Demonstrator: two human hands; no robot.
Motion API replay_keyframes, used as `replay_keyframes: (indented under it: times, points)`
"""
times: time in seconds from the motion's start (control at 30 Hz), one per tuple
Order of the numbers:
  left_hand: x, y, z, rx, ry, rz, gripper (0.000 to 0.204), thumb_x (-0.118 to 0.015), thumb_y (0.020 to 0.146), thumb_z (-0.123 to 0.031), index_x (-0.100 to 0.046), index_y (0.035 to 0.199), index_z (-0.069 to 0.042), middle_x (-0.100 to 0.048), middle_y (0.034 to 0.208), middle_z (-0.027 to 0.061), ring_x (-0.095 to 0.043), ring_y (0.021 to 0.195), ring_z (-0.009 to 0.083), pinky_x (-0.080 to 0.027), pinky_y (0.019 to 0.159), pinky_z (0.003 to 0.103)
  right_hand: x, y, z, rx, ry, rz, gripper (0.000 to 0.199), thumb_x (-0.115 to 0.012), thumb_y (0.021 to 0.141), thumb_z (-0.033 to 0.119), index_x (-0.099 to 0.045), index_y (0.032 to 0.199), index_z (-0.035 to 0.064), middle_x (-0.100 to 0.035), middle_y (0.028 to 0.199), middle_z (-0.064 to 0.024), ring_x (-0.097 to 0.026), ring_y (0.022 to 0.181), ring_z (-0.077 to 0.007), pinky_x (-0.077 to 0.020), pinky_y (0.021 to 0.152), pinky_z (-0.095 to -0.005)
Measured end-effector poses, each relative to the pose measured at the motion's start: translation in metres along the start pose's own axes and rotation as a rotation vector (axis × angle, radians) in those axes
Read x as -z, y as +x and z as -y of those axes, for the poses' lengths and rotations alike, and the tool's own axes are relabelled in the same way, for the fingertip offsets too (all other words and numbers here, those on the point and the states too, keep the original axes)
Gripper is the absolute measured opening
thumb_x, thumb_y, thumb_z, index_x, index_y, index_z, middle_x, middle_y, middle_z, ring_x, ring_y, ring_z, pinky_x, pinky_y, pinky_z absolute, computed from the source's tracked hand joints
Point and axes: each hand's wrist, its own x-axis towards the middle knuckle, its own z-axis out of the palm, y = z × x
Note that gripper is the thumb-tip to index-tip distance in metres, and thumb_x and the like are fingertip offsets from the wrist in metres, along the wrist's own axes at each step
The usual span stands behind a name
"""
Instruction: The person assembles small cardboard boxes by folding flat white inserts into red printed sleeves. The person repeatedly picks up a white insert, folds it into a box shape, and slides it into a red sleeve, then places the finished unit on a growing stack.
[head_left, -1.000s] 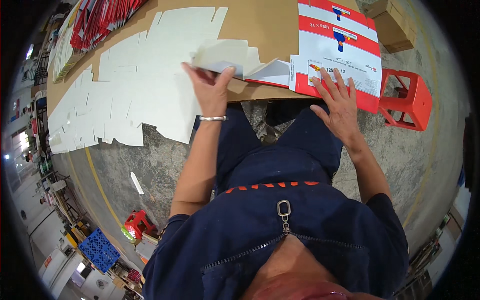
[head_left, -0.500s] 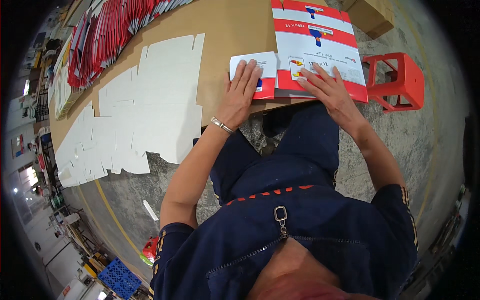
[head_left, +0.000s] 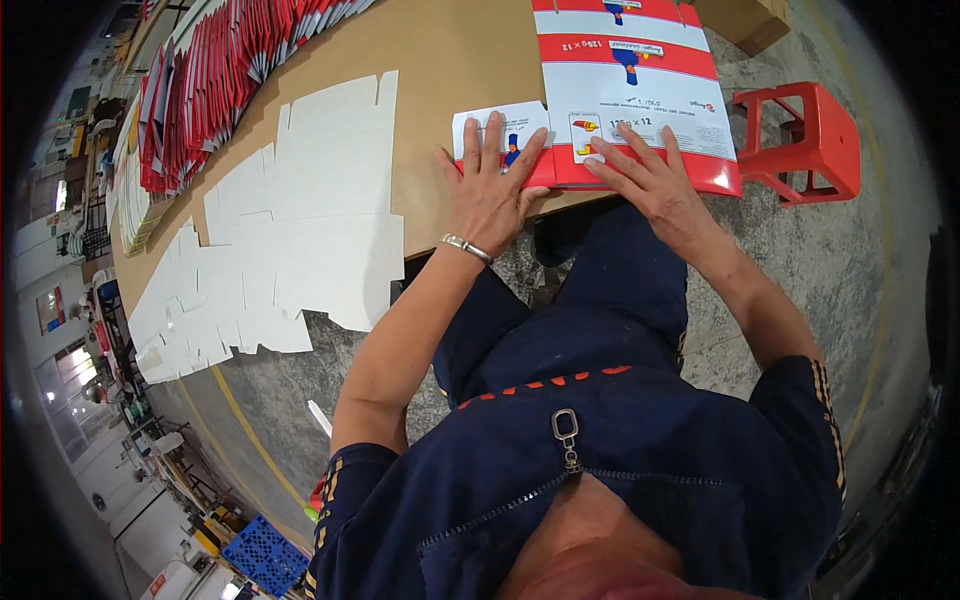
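A red and white printed cardboard box blank (head_left: 630, 90) lies folded flat at the near edge of the table, with a smaller side panel reaching left. My left hand (head_left: 490, 190) rests on that side panel, its fingers spread and pointing away from me. On the lower part of the main panel lies my right hand (head_left: 660, 190), fingers stretched out over the printed face. Neither hand grips anything. The part of the blank under my palms is hidden.
White die-cut cardboard sheets (head_left: 300, 220) cover the left of the brown table surface (head_left: 425, 90). Several folded red and white cartons (head_left: 210, 90) stand packed at the far left. A red plastic stool (head_left: 810, 140) and a brown carton (head_left: 745, 20) are on the right.
My left hand's fingers have spread wider on the side panel. The gap between side panel and main panel has narrowed. My right hand stays flat on the blank.
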Motion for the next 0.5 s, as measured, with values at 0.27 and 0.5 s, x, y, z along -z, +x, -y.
replay_keyframes:
  times: [0.27,0.5]
  points:
    - [0.003,0.001,-0.003,0.041,0.053,0.056,0.063,-0.050,0.092,-0.053,-0.033,0.150,-0.035,-0.020,0.158,0.0194,-0.018,0.144,0.0451,-0.021,0.099,0.077,-0.004,-0.002,-0.001,0.016,0.011,0.031,0.070,-0.058,0.084,0.003,-0.037,0.147,0.0216,-0.038,0.152,-0.0008,-0.032,0.142,-0.0263,-0.0243,0.109,-0.0676]
    - [0.004,0.002,-0.002,0.023,0.001,0.055,0.062,-0.051,0.092,-0.054,-0.039,0.148,-0.030,-0.019,0.158,0.0199,-0.017,0.145,0.0433,-0.018,0.105,0.071,-0.011,-0.006,0.000,0.018,0.173,-0.010,0.066,-0.061,0.082,0.004,-0.043,0.144,0.0164,-0.041,0.151,-0.0014,-0.032,0.143,-0.0238,-0.0170,0.114,-0.0645]
